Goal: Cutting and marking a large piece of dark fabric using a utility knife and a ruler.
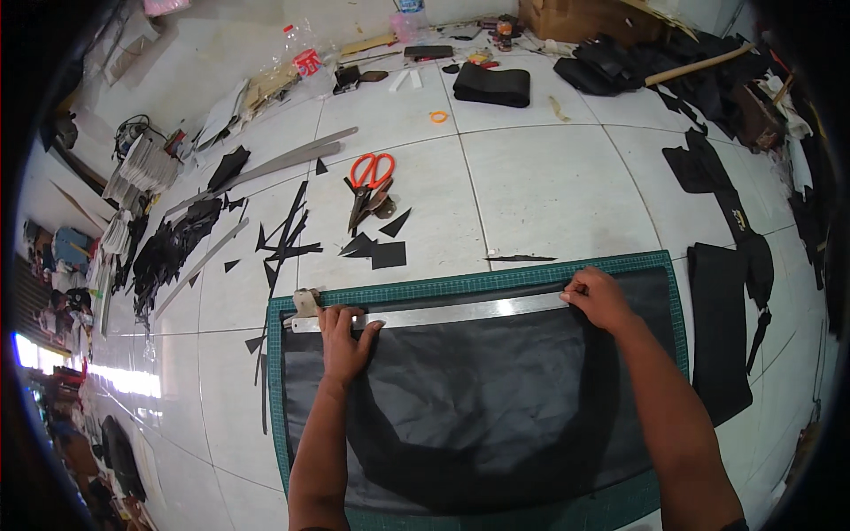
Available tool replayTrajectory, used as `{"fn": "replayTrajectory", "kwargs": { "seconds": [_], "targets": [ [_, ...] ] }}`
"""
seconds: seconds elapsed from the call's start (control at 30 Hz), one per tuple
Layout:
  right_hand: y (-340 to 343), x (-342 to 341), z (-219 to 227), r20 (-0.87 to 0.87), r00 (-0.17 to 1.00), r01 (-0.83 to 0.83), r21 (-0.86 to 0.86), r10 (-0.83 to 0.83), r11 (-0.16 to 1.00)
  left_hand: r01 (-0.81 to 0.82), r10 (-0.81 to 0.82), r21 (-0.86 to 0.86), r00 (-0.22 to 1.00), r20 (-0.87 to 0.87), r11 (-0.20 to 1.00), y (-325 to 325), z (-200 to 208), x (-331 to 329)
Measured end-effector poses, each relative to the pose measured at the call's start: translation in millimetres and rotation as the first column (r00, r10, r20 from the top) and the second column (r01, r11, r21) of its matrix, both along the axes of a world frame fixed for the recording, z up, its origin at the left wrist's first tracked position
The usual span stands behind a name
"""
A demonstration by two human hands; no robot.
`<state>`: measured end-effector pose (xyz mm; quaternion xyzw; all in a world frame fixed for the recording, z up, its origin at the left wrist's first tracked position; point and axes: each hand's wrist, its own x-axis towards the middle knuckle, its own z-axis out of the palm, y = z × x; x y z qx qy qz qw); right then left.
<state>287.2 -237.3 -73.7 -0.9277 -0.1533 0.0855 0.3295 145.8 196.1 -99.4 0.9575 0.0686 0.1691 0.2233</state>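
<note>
A long metal ruler (460, 311) lies across a sheet of black fabric (478, 389), near the far edge of the green cutting mat (425, 292) underneath. My left hand (343, 341) rests on the ruler toward its left end, fingers stretched over it and the thumb apart. At the ruler's right end, my right hand (598, 296) is closed with thumb and fingertips pinching the end. A small beige-grey object (306, 302), of a kind I cannot make out, sits at the mat's far left corner beside the ruler. The fabric is slightly wrinkled, and my shadow falls on it.
Beyond the mat lie orange-handled scissors (365, 181) and black scraps (389, 255). Longer metal rulers (274, 166) rest at the far left. A rolled black strap (492, 86) is at the back; a folded black strip (719, 336) lies to the right. Dark material (611, 66) is heaped far right.
</note>
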Motion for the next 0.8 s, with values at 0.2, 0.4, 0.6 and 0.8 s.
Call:
{"fn": "replayTrajectory", "kwargs": {
  "seconds": [0.2,0.4,0.6,0.8],
  "targets": [
    [1,-3,1,-0.023,0.999,0.039,-0.004,-0.039,0.999,-0.026,0.026,-0.016,1.0,-0.005,1.0,-5,4,0],
    [0,-1,0,-0.016,1.0,0.015,-0.003,-0.015,1.0,-0.015,0.015,-0.007,1.0,-0.019,1.0,0,1,1],
    [6,-2,13,-0.073,0.997,0.028,-0.037,-0.031,0.999,-0.024,0.024,-0.013,1.0,-0.005,1.0,-1,3,2],
    [15,-6,29,-0.13,0.986,0.091,-0.1,-0.103,0.991,-0.02,0.02,-0.019,0.999,-0.028,1.0,-1,0,2]
  ]
}}
